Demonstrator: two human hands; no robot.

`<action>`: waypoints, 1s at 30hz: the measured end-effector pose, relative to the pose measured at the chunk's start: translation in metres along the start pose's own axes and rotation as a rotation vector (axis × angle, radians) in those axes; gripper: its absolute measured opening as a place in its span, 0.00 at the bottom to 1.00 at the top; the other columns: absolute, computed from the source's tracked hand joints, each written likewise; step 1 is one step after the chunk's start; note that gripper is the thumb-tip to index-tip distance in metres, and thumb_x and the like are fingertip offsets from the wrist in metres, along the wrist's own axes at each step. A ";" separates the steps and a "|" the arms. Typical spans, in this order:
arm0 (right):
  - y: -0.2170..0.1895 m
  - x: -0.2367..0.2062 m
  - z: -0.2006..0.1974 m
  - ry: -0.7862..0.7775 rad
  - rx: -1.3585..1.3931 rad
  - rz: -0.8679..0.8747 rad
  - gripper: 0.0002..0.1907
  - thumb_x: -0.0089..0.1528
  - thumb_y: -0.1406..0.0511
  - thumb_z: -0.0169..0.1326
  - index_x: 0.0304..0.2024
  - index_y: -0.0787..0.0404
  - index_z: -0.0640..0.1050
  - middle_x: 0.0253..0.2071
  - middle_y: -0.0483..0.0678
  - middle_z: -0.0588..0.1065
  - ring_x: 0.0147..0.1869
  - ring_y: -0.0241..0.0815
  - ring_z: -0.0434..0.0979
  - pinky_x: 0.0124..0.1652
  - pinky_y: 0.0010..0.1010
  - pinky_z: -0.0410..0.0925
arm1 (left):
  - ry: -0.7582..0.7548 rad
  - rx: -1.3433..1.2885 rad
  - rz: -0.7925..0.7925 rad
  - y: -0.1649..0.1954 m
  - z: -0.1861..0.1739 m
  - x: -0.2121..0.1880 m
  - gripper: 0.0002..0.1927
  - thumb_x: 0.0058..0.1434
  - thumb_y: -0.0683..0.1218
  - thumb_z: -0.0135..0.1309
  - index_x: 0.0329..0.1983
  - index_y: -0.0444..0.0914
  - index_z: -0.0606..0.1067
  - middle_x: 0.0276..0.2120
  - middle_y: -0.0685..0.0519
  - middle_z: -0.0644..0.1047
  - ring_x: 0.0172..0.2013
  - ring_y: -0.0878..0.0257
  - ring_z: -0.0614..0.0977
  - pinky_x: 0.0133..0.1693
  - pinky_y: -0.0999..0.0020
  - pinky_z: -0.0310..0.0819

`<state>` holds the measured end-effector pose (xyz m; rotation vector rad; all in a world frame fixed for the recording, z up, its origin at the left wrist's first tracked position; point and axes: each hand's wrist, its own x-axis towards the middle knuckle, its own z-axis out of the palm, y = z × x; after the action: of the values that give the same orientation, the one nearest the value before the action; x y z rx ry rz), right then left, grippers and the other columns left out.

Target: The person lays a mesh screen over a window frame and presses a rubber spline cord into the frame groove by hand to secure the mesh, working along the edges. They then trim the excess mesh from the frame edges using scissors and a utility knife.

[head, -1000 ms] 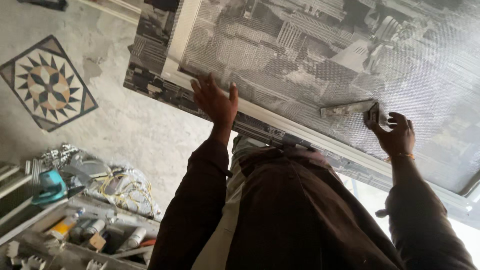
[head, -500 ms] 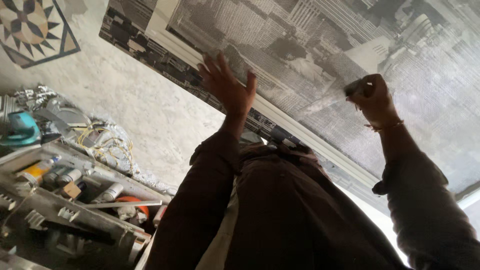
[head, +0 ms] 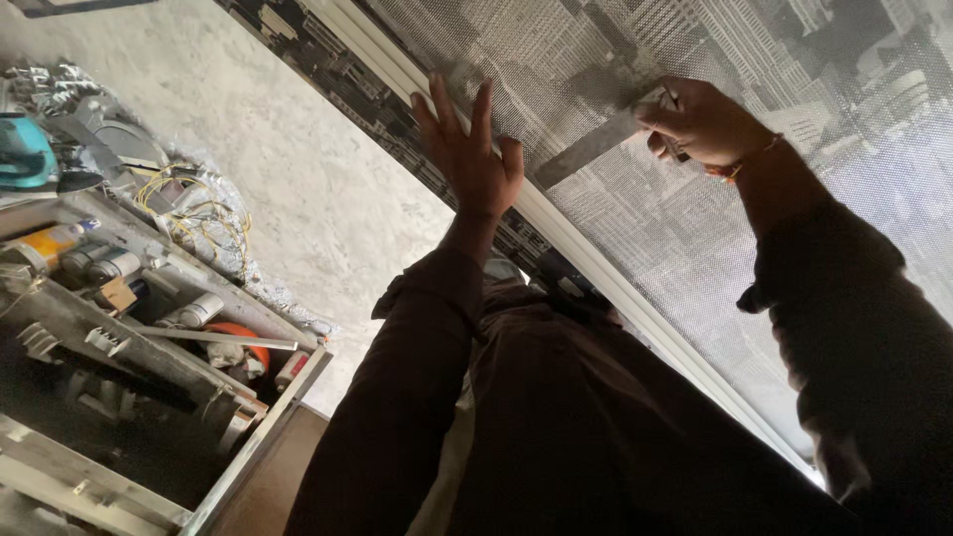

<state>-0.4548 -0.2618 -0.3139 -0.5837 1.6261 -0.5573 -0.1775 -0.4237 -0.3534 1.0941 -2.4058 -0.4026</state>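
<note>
My left hand (head: pixel 471 149) presses flat, fingers spread, against the edge of a grey mesh screen (head: pixel 635 218) where it meets a white frame strip (head: pixel 586 260). My right hand (head: pixel 707 121) is closed on a flat metal scraper (head: pixel 596 147), whose blade lies against the mesh and points down-left toward my left hand. A cityscape picture shows through or behind the mesh. Both arms wear dark brown sleeves, and a thin band sits on my right wrist.
At the left stands an open metal toolbox (head: pixel 129 357) with tubes, an orange object and metal parts. A teal power tool (head: pixel 25 154) and coiled yellow wire (head: pixel 189 194) lie beside it on the grey speckled floor (head: pixel 298 179).
The view has swung left and down. My left hand slid along the frame strip, and my right hand brought the scraper closer to it, blade now flat on the mesh.
</note>
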 end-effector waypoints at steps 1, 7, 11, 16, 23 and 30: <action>-0.002 0.005 -0.002 -0.007 -0.020 -0.021 0.17 0.72 0.56 0.51 0.51 0.63 0.75 0.35 0.54 0.77 0.35 0.41 0.78 0.36 0.36 0.74 | -0.012 0.003 -0.004 0.001 -0.002 0.000 0.29 0.75 0.62 0.31 0.74 0.52 0.64 0.80 0.42 0.43 0.79 0.34 0.42 0.74 0.28 0.45; -0.079 -0.035 0.029 0.102 -0.118 -0.083 0.14 0.72 0.58 0.49 0.49 0.62 0.76 0.37 0.50 0.78 0.32 0.38 0.75 0.34 0.34 0.72 | -0.049 -0.001 -0.011 0.005 -0.006 0.002 0.27 0.70 0.52 0.38 0.73 0.53 0.66 0.80 0.42 0.43 0.79 0.33 0.40 0.75 0.28 0.43; -0.147 -0.092 0.090 0.352 -0.835 -0.356 0.13 0.74 0.59 0.49 0.45 0.62 0.76 0.33 0.49 0.78 0.18 0.38 0.72 0.19 0.36 0.68 | -0.041 0.015 0.012 0.006 -0.007 0.004 0.29 0.67 0.47 0.40 0.73 0.52 0.66 0.80 0.42 0.41 0.79 0.33 0.39 0.75 0.27 0.41; -0.102 -0.071 0.052 0.140 -0.481 -0.296 0.16 0.73 0.56 0.49 0.51 0.61 0.76 0.36 0.47 0.79 0.26 0.39 0.77 0.27 0.34 0.72 | -0.075 0.006 -0.023 0.004 -0.007 -0.001 0.30 0.66 0.46 0.42 0.72 0.56 0.67 0.80 0.42 0.43 0.79 0.32 0.40 0.73 0.26 0.44; -0.009 -0.040 0.015 -0.010 -0.262 -0.228 0.19 0.71 0.53 0.50 0.50 0.62 0.76 0.33 0.55 0.77 0.32 0.45 0.77 0.32 0.35 0.73 | -0.056 -0.002 -0.014 0.003 -0.003 -0.005 0.31 0.67 0.45 0.42 0.73 0.59 0.66 0.80 0.44 0.43 0.79 0.33 0.39 0.70 0.27 0.45; -0.064 -0.089 0.075 0.221 -0.533 -0.128 0.16 0.73 0.55 0.46 0.49 0.60 0.74 0.30 0.51 0.80 0.27 0.45 0.79 0.33 0.40 0.73 | -0.030 -0.006 0.035 0.003 -0.002 -0.004 0.29 0.68 0.46 0.43 0.73 0.57 0.65 0.80 0.44 0.42 0.78 0.32 0.37 0.72 0.24 0.45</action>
<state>-0.3666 -0.2536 -0.2149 -1.0537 1.9708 -0.2806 -0.1759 -0.4195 -0.3514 1.0490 -2.4443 -0.4169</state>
